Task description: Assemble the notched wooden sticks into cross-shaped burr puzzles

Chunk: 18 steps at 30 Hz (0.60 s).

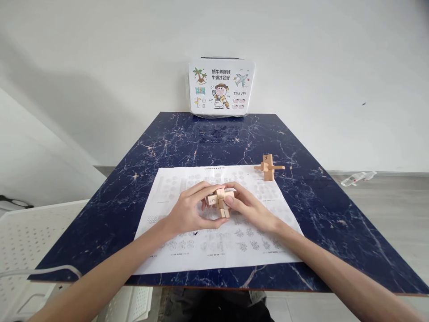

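Note:
Between my two hands is a wooden interlocking puzzle [220,200] made of several pale blocks crossing one another. My left hand [194,206] grips it from the left, thumb at its lower end and fingers over the top. From the right, my right hand [246,203] holds it too, with the thumb pressed on its near face. A dark mark shows on the left block. Beneath lies a white printed sheet [157,264] covered with small diagrams. Another wooden piece group [268,167], crossed and marked with a symbol, rests at the sheet's far right corner.
The blue marbled table [140,154] reaches to the wall. A white box with cartoon prints [221,87] stands at its far edge. White perforated furniture [36,228] and a cable [50,269] are at the left. A clear plastic item [358,178] lies on the floor at right.

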Available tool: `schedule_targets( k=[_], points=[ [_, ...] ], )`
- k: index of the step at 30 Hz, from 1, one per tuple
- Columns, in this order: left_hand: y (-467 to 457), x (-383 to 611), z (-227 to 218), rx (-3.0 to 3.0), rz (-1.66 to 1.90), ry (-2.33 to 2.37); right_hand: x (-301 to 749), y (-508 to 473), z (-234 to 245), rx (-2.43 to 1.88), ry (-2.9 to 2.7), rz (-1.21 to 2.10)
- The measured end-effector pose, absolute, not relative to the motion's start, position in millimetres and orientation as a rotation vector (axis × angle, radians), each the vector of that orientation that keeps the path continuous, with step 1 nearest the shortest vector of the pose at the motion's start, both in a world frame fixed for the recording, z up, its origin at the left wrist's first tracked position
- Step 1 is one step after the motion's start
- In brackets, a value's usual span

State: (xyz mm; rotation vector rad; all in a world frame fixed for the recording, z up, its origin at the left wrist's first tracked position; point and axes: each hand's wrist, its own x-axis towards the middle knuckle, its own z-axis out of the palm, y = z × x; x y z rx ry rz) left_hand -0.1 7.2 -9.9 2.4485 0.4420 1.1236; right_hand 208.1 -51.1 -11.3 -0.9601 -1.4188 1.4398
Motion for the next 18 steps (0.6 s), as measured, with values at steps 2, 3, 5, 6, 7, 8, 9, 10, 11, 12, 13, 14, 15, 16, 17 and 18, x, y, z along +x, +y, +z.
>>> schedule_targets(
  k=[2,3,5,6,7,8,9,10,11,12,13,14,15,16,17,18],
  points=[
    [7.0,0.2,-10.4,2.449,1.141,0.438,208.2,-50.5,-12.4,-0.949,-1.408,1.441],
    [7.0,0.2,-10.7,2.448,1.146,0.439,208.2,-50.4,-13.0,-0.950,-1.402,1.440],
    [7.0,0.0,-11.5,2.447,1.148,0.448,208.0,-50.3,-14.0,-0.962,-1.396,1.426],
    [7.0,-0.1,-11.7,2.447,1.146,0.455,208.0,-50.4,-14.3,-0.968,-1.394,1.417],
    [7.0,-0.3,-11.6,2.448,1.143,0.460,207.9,-50.4,-14.4,-0.971,-1.393,1.411],
    [6.9,-0.3,-11.3,2.448,1.143,0.460,207.8,-50.5,-14.3,-0.970,-1.392,1.408],
    [6.9,-0.3,-10.8,2.445,1.143,0.454,207.8,-50.7,-14.0,-0.967,-1.391,1.411],
    [6.8,-0.2,-10.0,2.439,1.144,0.445,207.8,-50.9,-13.5,-0.960,-1.388,1.422],
    [6.8,0.0,-9.3,2.429,1.146,0.434,207.8,-51.1,-13.0,-0.953,-1.381,1.439],
    [6.8,0.4,-8.5,2.416,1.149,0.423,207.9,-51.3,-12.5,-0.945,-1.374,1.459],
    [6.8,0.8,-8.0,2.403,1.151,0.413,207.9,-51.6,-12.2,-0.937,-1.365,1.477],
    [6.9,1.3,-7.6,2.393,1.151,0.408,208.0,-51.8,-11.9,-0.930,-1.359,1.492],
    [6.9,1.7,-7.6,2.386,1.153,0.409,208.1,-51.9,-11.9,-0.926,-1.355,1.497],
    [7.0,2.0,-7.7,2.384,1.154,0.412,208.3,-52.0,-11.9,-0.928,-1.358,1.489],
    [7.1,2.1,-7.8,2.387,1.154,0.415,208.6,-51.8,-12.0,-0.935,-1.367,1.471],
    [7.3,1.9,-7.9,2.394,1.157,0.421,209.2,-51.4,-12.2,-0.944,-1.378,1.449]
  ],
)
